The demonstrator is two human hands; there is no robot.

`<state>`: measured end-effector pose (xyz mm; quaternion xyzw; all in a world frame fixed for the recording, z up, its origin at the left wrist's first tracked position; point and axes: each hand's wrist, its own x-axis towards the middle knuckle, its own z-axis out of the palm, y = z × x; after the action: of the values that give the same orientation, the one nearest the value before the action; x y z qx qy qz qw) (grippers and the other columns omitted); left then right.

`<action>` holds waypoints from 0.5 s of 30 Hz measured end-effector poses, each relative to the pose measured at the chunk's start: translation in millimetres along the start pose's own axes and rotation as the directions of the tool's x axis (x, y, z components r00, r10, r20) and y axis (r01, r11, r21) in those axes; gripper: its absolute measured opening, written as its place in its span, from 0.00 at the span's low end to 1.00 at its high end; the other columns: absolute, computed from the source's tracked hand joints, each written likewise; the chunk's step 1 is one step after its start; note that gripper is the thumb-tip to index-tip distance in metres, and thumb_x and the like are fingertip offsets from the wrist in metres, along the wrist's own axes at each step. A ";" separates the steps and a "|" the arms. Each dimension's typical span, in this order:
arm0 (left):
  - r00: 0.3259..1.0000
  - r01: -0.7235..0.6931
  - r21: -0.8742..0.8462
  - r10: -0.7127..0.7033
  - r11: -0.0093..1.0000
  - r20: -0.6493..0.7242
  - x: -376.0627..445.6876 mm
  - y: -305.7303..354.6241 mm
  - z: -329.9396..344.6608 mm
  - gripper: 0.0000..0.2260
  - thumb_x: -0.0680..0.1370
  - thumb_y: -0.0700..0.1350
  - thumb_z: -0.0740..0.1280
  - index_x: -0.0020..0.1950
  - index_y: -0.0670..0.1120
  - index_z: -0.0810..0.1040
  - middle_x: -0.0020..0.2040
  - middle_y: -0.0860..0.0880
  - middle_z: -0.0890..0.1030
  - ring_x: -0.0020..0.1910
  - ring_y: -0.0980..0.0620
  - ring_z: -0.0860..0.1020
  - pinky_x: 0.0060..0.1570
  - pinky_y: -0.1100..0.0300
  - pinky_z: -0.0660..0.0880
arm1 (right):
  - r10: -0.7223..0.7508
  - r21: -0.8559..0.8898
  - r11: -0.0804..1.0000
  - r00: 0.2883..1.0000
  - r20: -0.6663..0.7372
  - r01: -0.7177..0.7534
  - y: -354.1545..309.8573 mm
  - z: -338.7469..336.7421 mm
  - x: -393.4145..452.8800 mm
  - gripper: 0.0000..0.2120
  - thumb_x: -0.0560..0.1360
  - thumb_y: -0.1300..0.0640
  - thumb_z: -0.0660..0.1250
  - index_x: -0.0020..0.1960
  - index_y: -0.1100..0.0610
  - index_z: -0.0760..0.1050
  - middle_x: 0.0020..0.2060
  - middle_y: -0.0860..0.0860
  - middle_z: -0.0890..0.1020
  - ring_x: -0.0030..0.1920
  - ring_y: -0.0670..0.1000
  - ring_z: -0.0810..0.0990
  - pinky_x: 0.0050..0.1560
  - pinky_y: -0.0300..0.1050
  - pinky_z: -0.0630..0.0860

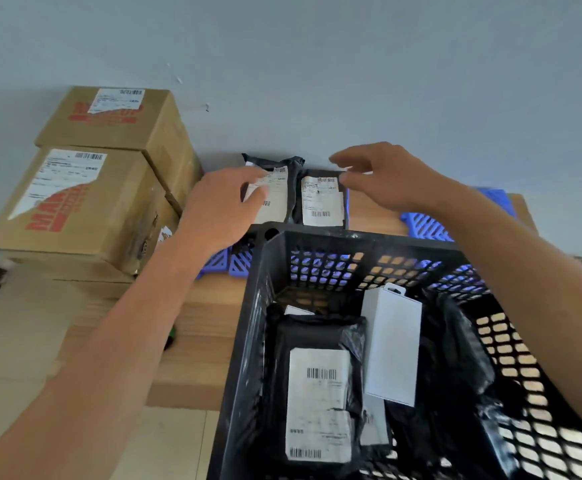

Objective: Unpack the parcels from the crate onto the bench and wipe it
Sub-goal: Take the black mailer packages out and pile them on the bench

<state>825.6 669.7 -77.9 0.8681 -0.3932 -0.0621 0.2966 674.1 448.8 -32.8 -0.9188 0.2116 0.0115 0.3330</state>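
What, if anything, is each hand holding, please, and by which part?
The left hand touches the left black parcel at its label; the right hand hovers open over the right black parcel, holding nothing.

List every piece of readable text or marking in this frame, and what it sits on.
"MA…", large red print, cut off by a label: lower cardboard box.
Red print on upper cardboard box: too blurred to read.
Shipping labels with barcodes on both boxes, on the two black parcels by the wall, and on the black parcel in the crate: text too small to read.
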 end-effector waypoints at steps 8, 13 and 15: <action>0.985 -0.154 -0.039 0.157 0.987 0.078 -75.5 101.6 17.1 0.17 0.81 0.55 0.65 0.68 0.51 0.80 0.63 0.53 0.83 0.63 0.52 0.79 0.67 0.50 0.74 | 0.067 0.190 0.981 0.976 -0.209 -0.027 8.1 -6.8 -133.5 0.16 0.81 0.55 0.65 0.67 0.48 0.79 0.60 0.41 0.83 0.59 0.38 0.79 0.53 0.23 0.68; 0.959 -0.118 -0.031 0.123 0.992 0.256 -125.1 124.4 66.0 0.15 0.82 0.52 0.67 0.68 0.51 0.80 0.62 0.52 0.83 0.60 0.53 0.80 0.61 0.51 0.77 | 0.181 0.195 0.969 0.976 -0.125 -0.154 59.4 27.1 -199.2 0.14 0.82 0.56 0.65 0.66 0.51 0.81 0.59 0.45 0.84 0.58 0.42 0.80 0.55 0.26 0.69; 0.931 -0.091 0.026 0.076 0.996 0.358 -138.7 124.5 78.9 0.16 0.83 0.53 0.65 0.70 0.52 0.78 0.63 0.52 0.82 0.59 0.52 0.80 0.60 0.49 0.78 | 0.234 0.180 0.957 0.972 -0.008 -0.229 79.9 42.4 -215.8 0.15 0.82 0.56 0.65 0.68 0.52 0.79 0.61 0.47 0.83 0.61 0.45 0.79 0.62 0.35 0.72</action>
<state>623.5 668.6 -89.5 0.8309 -0.4782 -0.1974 0.2047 451.1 502.2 -79.4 -0.8544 0.3227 0.0181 0.4070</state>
